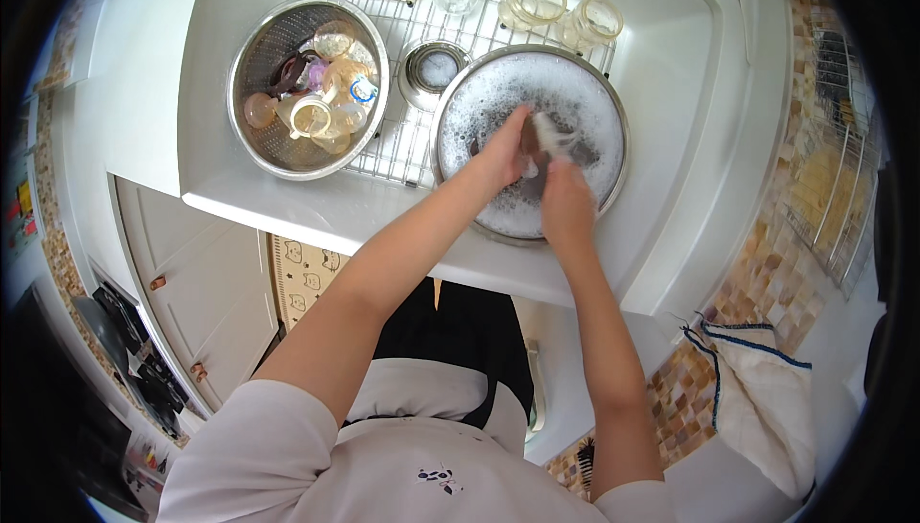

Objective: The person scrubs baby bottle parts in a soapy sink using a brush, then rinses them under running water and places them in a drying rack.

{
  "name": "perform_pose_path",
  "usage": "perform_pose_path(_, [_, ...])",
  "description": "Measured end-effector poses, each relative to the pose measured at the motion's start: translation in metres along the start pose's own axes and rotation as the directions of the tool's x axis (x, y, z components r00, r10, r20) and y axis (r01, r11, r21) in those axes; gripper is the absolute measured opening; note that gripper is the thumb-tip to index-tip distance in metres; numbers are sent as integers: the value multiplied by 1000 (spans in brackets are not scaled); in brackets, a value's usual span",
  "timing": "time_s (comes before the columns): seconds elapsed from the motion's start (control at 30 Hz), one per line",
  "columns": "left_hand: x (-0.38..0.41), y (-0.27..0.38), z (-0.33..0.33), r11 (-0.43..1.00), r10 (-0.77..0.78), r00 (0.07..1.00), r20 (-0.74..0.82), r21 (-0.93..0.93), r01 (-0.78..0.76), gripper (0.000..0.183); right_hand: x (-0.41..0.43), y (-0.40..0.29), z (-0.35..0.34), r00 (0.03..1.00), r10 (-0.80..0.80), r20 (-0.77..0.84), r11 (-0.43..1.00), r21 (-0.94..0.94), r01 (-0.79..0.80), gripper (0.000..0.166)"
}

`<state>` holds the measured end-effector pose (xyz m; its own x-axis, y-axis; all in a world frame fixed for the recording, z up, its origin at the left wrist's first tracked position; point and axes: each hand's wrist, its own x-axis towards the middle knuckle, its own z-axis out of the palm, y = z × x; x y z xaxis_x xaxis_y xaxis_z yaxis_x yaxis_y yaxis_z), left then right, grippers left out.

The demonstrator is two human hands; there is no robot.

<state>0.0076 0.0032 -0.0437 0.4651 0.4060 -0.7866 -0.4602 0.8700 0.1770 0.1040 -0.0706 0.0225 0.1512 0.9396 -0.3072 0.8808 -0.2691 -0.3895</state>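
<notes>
A round steel basin (pixel 622 156) full of soapy water stands in the white sink, and both my hands are over its suds. My left hand (pixel 507 148) grips a small brownish piece (pixel 530 136), mostly covered by fingers and foam, so its kind is unclear. In my right hand (pixel 570 188) is a brush with pale bristles (pixel 552 133), blurred by motion, its bristles against or right beside that piece. The handle is hidden in the hand.
Left of the basin, a perforated steel colander (pixel 242 127) holds baby-bottle parts (pixel 310 117). Small steel bowls (pixel 417 95) with suds sit between them on a wire rack (pixel 395 131). Clear bottles or jars (pixel 535 2) line the back. A white cloth (pixel 762 393) hangs at right.
</notes>
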Motion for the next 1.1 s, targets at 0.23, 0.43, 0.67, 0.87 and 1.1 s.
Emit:
perform_pose_path(0.23, [-7,12,7,999,15,993,113,-31,-11,41,1,-10,2,976,90,198,993,62,-104,19])
perform_pose_path(0.43, [-12,0,11,973,114,979,167,-219,-76,38,3,-21,-10,956,245,162,968,16,-251,18])
perform_pose_path(0.67, [-14,15,3,1000,16,998,63,-9,-15,33,11,4,16,998,-58,40,997,-39,59,14])
perform_pose_path(0.87, [-16,9,3,971,46,999,3,234,-46,43,8,6,24,965,-175,196,984,8,177,15])
perform_pose_path(1.1, [-11,17,2,979,15,1000,-12,202,-12,41,24,-1,22,978,-94,188,994,72,82,18])
